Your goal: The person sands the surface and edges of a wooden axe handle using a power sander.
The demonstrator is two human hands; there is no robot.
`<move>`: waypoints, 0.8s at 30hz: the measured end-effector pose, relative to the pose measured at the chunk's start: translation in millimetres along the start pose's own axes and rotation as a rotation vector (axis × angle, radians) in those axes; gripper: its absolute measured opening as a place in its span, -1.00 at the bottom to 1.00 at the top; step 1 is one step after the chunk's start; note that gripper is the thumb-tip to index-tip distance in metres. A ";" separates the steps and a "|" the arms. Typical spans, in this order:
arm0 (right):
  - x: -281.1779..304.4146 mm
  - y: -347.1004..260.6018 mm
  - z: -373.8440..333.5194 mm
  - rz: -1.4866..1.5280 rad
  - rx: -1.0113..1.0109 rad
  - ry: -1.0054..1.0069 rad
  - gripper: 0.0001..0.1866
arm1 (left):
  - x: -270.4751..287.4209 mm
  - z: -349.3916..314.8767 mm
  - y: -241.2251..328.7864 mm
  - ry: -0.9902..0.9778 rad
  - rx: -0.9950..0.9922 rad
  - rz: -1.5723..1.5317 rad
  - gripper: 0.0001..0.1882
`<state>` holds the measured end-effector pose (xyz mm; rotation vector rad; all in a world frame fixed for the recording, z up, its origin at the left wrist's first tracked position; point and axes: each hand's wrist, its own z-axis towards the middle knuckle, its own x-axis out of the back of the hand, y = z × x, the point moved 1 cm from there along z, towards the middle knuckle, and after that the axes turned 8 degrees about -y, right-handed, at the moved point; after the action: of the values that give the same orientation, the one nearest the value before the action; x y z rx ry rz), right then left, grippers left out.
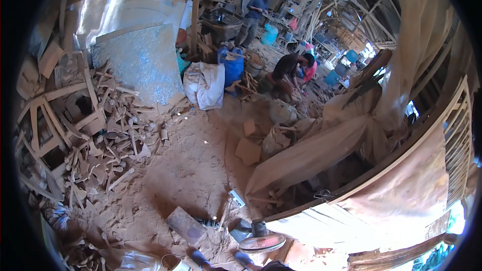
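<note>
Neither of my hands shows in the head view. My two feet, in bluish footwear [244, 258], stand at the lower edge. Just ahead of them a flat wooden block [186, 226] lies on the dusty ground, with a dark tool-like object [209, 223] against its right side. A white power strip [236, 198] with a cord lies a little farther off. To the right of it is a round fan [261, 243] with a wire guard.
Piled wood offcuts [103, 158] cover the left side. A white sack [205, 84] and a blue drum [231, 68] stand ahead. One person [255, 12] stands far back; another [288, 73] bends low. A draped cloth [311, 148] and a panel [396, 185] border the right.
</note>
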<state>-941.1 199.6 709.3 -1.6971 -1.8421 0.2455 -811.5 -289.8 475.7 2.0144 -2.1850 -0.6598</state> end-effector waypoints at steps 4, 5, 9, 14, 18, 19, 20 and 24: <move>-16.6 -18.2 5.7 -0.031 0.046 -0.064 -0.54 | 0.9 32.0 31.8 -0.064 -0.065 0.079 -0.70; -20.1 -17.9 1.9 -0.032 0.046 -0.060 -0.54 | -4.4 42.9 43.3 -0.109 -0.031 0.132 -0.72; -34.6 -29.2 4.1 -0.054 0.103 -0.129 -0.54 | 0.0 57.5 63.3 -0.161 -0.312 0.160 -0.74; -52.3 -27.2 -9.7 -0.043 0.142 -0.133 -0.54 | 9.4 78.7 81.2 -0.197 -0.168 0.208 -0.72; -53.7 -21.5 -19.8 0.008 0.151 -0.086 -0.53 | 8.1 92.1 106.6 -0.194 -0.137 0.295 -0.74; -50.2 -15.5 -25.2 0.035 0.148 -0.057 -0.53 | 4.8 96.0 115.9 -0.193 -0.134 0.317 -0.74; -49.1 -9.0 -31.7 0.073 0.144 -0.017 -0.53 | 2.5 100.1 128.8 -0.196 -0.133 0.344 -0.75; -61.6 91.4 -86.9 0.281 0.012 0.253 -0.53 | -18.0 100.5 193.1 -0.225 -0.109 0.500 -0.76</move>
<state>-817.7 132.6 711.4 -1.8828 -1.4173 0.1474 -1024.0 -241.2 461.4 1.3097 -2.5663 -0.9345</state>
